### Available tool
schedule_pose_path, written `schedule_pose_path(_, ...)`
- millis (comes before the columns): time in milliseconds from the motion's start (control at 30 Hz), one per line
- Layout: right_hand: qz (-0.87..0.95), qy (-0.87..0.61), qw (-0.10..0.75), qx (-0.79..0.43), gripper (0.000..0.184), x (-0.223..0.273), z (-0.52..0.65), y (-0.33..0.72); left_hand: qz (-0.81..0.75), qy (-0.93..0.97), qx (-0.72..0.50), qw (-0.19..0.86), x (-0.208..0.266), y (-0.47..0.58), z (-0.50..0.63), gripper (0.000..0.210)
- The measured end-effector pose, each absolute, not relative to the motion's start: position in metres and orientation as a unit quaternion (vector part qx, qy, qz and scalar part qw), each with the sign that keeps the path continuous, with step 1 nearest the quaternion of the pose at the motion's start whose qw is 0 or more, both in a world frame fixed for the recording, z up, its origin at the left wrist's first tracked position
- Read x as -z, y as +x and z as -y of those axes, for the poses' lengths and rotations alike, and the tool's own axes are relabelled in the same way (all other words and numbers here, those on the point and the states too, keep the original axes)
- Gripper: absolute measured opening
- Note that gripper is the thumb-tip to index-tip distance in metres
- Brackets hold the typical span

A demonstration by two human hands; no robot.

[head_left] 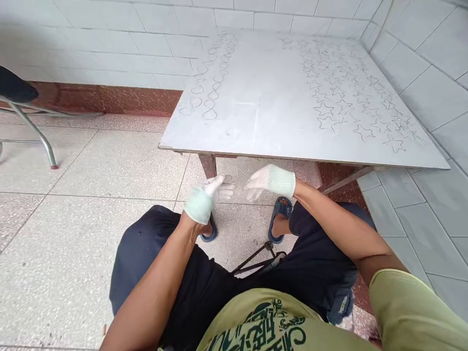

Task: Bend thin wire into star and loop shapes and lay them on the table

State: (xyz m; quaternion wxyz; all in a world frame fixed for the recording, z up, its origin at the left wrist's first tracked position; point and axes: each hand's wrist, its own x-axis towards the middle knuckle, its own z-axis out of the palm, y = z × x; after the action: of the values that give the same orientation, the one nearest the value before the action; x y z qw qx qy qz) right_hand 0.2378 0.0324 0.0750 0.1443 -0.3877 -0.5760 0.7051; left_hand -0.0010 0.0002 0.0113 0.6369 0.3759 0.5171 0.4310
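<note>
My left hand, in a white glove with a pale green cuff, is held over the floor in front of the table, thumb up and fingers stretched to the right. Facing it, my right hand wears a matching glove, its fingers reaching left and slightly apart. A gap separates the hands, and I make out nothing held in either. Thin pale marks show between them; whether they are fine wire or lines on the floor I cannot tell. The white tabletop lies just beyond, bearing thin dark star shapes and looped figure-eight shapes.
The table's front edge runs just past my hands, with a wooden leg below. Tiled walls border the table behind and at right. A metal-legged chair stands at far left. Dark folded metal legs sit between my knees.
</note>
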Motion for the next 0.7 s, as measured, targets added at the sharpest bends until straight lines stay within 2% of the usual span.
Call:
schedule_pose_path(100,0.569,-0.392,0.143,-0.708,0.051,-0.079,-0.032,0.236,-0.564,0.437,-0.442,0.543,-0.019,0.0,0.004,0.076)
schedule_pose_path(233,0.565,-0.396,0.138,-0.711,0.05,-0.079,-0.033,0.237,-0.577,0.52,-0.425,0.465,-0.027,0.003,0.009,0.073)
schedule_pose_path(700,0.577,-0.389,0.098,-0.712,0.043,-0.077,-0.026,0.231,-0.558,0.457,-0.394,0.57,-0.017,0.002,0.004,0.059)
